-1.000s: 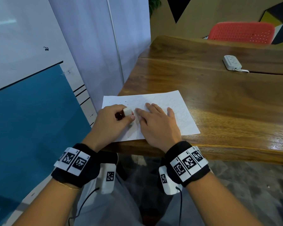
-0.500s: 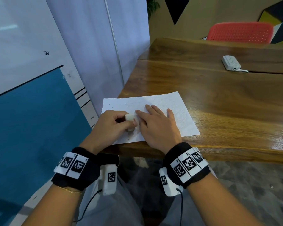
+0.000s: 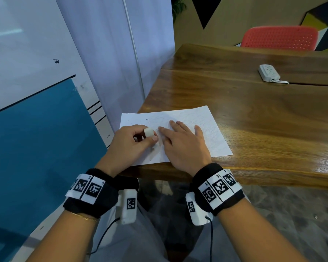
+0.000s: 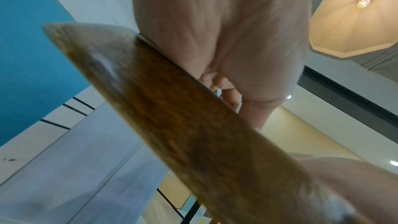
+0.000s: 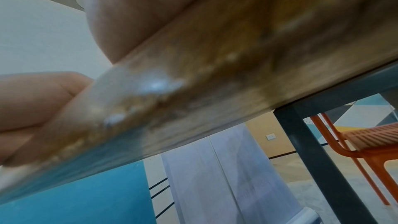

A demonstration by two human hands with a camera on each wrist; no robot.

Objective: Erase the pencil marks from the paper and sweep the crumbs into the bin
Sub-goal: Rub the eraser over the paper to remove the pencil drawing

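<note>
A white sheet of paper with faint pencil scribbles lies at the near left corner of the wooden table. My left hand pinches a small white eraser between thumb and fingers and holds it on the paper's left part. My right hand lies flat on the paper just right of the eraser, fingers straight. Dark eraser crumbs dot the paper's upper left. Both wrist views show mostly the table edge from below; the left hand shows above it. No bin shows in any view.
A white power strip lies far back right on the table. A red chair stands behind the table. A blue-and-white wall panel and a pale curtain run close along the left.
The left hand has shifted the eraser slightly on the paper, close beside the right fingertips. The right hand stays flat in place. The head view has dipped a little.
</note>
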